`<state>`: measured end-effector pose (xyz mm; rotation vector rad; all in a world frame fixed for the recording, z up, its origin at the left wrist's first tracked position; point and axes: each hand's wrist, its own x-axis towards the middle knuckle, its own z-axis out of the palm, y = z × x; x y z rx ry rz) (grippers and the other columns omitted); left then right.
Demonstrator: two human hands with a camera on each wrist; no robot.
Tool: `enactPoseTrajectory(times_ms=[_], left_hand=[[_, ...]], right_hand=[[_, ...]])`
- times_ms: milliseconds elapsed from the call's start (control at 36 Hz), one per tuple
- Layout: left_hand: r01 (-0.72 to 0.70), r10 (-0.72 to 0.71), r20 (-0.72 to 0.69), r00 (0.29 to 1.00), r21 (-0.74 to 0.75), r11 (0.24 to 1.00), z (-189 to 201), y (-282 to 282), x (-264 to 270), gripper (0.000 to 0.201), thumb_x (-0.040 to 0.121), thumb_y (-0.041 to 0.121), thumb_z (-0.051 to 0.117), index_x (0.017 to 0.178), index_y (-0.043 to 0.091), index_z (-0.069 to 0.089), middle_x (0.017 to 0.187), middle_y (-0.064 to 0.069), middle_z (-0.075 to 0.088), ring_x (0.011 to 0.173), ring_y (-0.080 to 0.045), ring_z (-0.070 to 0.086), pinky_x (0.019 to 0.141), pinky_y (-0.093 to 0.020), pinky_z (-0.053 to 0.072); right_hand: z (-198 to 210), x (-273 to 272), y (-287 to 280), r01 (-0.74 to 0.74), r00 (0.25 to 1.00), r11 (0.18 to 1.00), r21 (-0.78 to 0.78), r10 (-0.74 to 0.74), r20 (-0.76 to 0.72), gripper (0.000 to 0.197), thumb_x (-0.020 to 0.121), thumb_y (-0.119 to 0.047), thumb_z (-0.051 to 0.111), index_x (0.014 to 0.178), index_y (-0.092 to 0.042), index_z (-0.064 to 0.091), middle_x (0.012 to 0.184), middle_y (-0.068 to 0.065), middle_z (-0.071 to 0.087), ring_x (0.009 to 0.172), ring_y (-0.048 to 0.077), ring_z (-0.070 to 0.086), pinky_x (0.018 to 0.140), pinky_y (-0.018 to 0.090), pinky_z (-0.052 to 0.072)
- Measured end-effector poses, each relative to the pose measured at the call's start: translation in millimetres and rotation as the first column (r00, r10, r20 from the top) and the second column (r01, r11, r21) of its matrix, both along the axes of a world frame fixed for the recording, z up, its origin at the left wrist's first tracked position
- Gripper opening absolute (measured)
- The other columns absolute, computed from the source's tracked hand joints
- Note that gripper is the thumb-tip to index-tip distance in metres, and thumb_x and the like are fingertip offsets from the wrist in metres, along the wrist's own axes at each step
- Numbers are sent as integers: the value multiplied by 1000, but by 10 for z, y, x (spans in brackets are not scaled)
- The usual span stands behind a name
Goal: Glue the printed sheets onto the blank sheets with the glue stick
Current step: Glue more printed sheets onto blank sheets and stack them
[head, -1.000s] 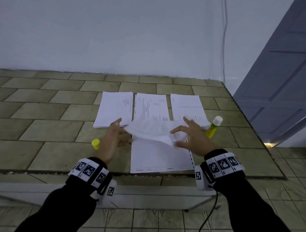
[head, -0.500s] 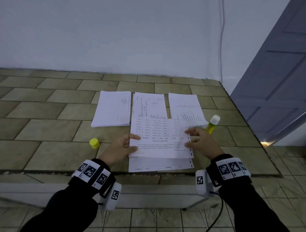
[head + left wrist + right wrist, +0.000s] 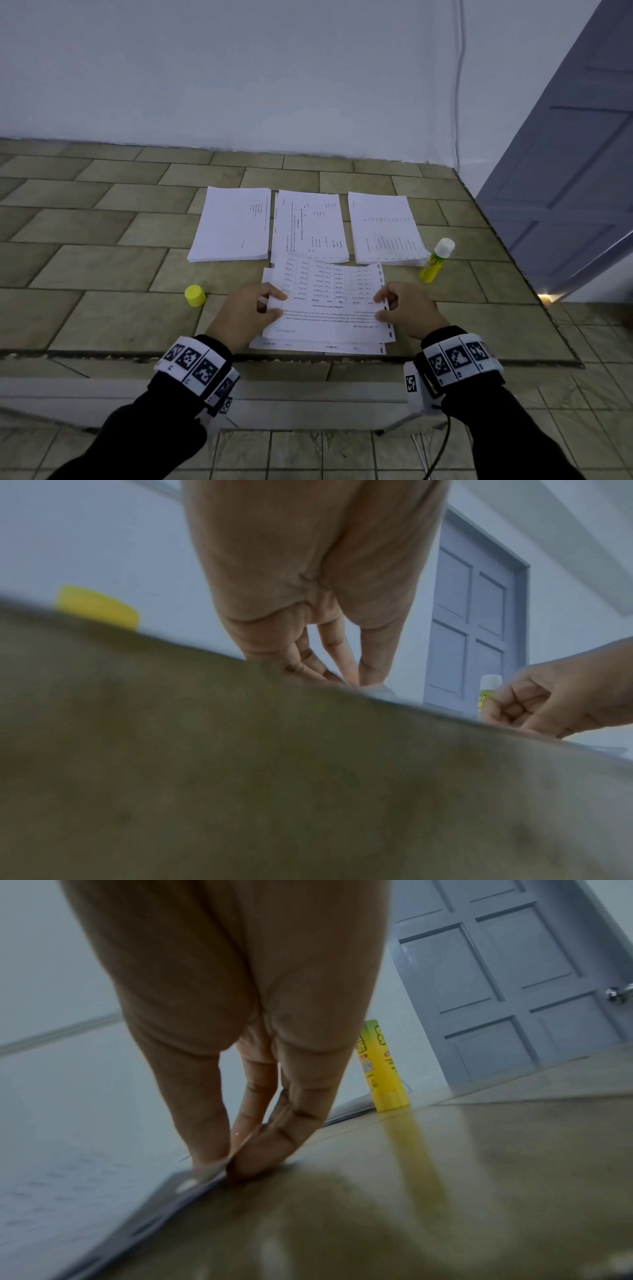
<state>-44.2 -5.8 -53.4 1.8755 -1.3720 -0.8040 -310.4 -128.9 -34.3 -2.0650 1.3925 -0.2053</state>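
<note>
Left hand (image 3: pixel 247 310) pinches printed sheet's (image 3: pixel 329 301) left edge | right hand (image 3: pixel 407 308) pinches its right edge | sheet rests over blank sheet (image 3: pixel 318 347) on tabletop (image 3: pixel 102 274) | glue stick (image 3: pixel 435 261) stands right, yellow cap (image 3: pixel 195 295) left.

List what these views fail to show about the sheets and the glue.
- Glue between the top sheet and the sheet under it: head view, the top sheet covers it.
- Print on the sheets: head view, too small to read.
- Left hand: its fingertips, left wrist view, hidden by the blurred counter.
- Glue stick: its top, right wrist view, behind the right hand.
</note>
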Motion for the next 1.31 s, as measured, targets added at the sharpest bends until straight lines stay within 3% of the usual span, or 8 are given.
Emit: enactPoseTrajectory(times_ms=[83,222,306,528,722,889,1111,1305], left_hand=[[-6,5,-59,998,-14,1000,16,20,12,19,87,8,71,95,25,67,77,9,63,71,-10,63,58,-17,47],[-29,26,-44,999,-61,998,77,51,67,16,87,8,71,94,22,68,58,17,56,60,6,56,57,-8,41],[-26,25,-6,1000,-31,999,85,55,137,22,87,11,72,90,31,66,78,20,63,77,3,62,67,-15,47],[11,-19,112,993,73,997,81,71,182,21,84,13,74,92,31,65,86,8,70,83,-13,67,78,-39,57],[23,-29,92,995,73,997,70,97,174,29,82,12,76,87,37,61,95,3,72,86,-15,68,79,-40,57],[8,-14,76,997,77,997,45,128,190,30,79,14,79,85,38,62,91,-9,72,85,-26,67,79,-44,55],[4,-10,71,997,95,995,23,141,191,26,79,12,79,87,32,64,85,-7,71,82,-22,65,68,-22,49],[15,-18,35,999,64,998,39,157,182,28,76,7,81,90,26,66,82,7,67,71,7,59,60,-9,44]], right_hand=[[7,-12,49,8,1000,999,-36,-7,29,22,79,-6,74,92,-18,61,77,-6,54,73,12,51,62,16,41],[36,29,120,35,994,991,-132,-21,105,21,79,-7,73,97,-16,65,89,-3,61,78,11,57,60,8,40],[52,66,165,15,994,991,-131,0,109,21,81,-8,73,98,-15,65,90,-6,58,76,6,54,59,4,40],[-61,91,213,-33,998,998,-56,36,49,23,79,-12,77,92,-20,60,87,1,60,69,6,49,58,9,36],[-58,48,181,-54,997,998,-16,55,55,25,79,-11,76,94,-22,61,91,4,62,72,8,53,60,9,40],[-6,-5,147,-85,994,994,76,79,81,35,77,-4,77,106,-17,63,88,-10,57,72,3,55,58,6,44],[-22,-64,125,-104,982,985,134,80,172,41,73,3,77,109,-13,63,86,-10,57,72,4,57,61,9,47],[-79,-99,87,-128,976,980,155,96,197,44,72,2,79,106,-19,61,90,-3,60,77,8,59,68,16,52]])
